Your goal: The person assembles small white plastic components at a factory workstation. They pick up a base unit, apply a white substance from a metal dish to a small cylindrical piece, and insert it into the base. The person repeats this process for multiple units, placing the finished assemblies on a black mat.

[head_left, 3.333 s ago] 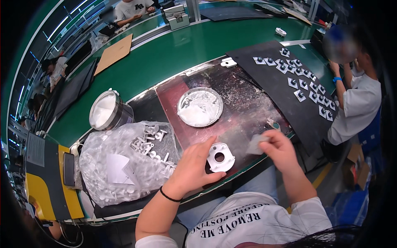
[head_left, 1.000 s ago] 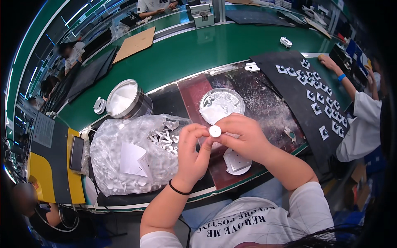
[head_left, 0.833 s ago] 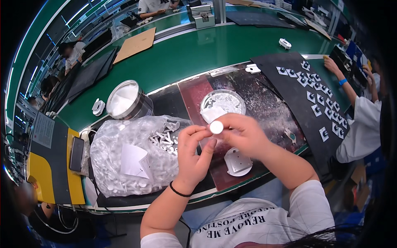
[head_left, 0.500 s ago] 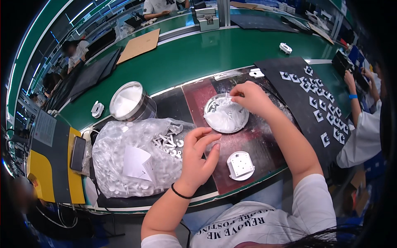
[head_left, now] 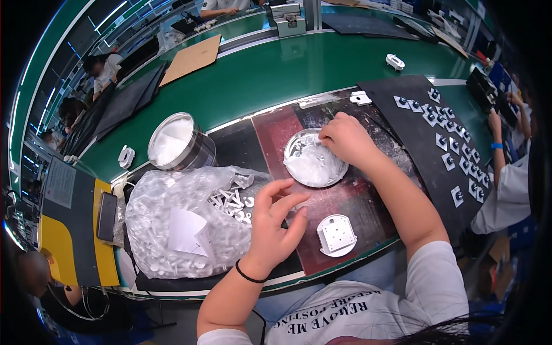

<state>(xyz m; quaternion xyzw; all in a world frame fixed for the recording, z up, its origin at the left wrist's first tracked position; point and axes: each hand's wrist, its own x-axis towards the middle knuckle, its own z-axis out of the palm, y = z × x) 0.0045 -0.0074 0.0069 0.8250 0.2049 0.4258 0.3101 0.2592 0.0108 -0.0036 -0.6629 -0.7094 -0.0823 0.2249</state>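
Bag, clear plastic (head_left: 150,221), left of frame: loose white stemmed parts (head_left: 234,200) in quantity at its mouth, apparently unused. Left hand (head_left: 276,227), centre: fingers curled and spread apart, nothing visibly held. Dish, round (head_left: 287,167), centre: white contents (head_left: 313,168) plentiful. Housing, white (head_left: 336,237), lower centre: flat on the surface (head_left: 368,195), touched by neither hand, no stemmed part visible on it; work appears midway. Right hand (head_left: 348,138), right of centre: fingers bunched at the dish's upper-right edge; anything held cannot be told. Mat, black (head_left: 411,129), right: numerous white-and-dark pieces (head_left: 441,141) laid out.
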